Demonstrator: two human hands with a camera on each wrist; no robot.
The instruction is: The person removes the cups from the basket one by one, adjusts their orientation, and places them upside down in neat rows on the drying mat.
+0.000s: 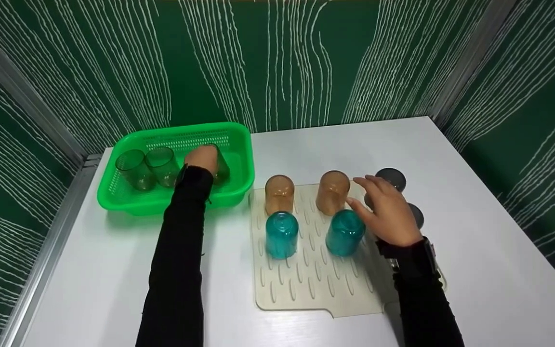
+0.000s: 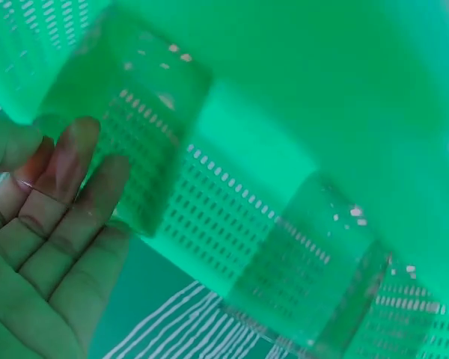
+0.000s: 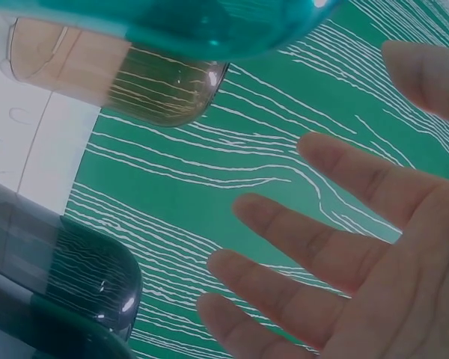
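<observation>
A green perforated plastic basket (image 1: pixel 142 207) on a white bench (image 1: pixel 480 250) holds three see-through cylindrical tumblers (image 1: pixel 135 171), one pinched near its rim by the left hand (image 1: pixel 203 159). Two amber tumblers (image 1: pixel 280 193) and two teal tumblers (image 1: pixel 282 236) stand inverted on a beige ridged mat (image 1: pixel 301 289); the right hand (image 1: pixel 388 214), loosely spread and holding nothing, partly hides at least two dark grey tumblers (image 1: pixel 393 177).

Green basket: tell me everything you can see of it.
The basket is bright green and looks like plastic: roughly rectangular, with rounded corners, a broad rim and walls pierced by rows of small slots. It sits upright on the white table, left of the beige mat in the head view. Inside are two see-through glasses toward its left end and a third glass toward its right, held by the left grip. Whether that grip touches the basket is unclear.
</observation>
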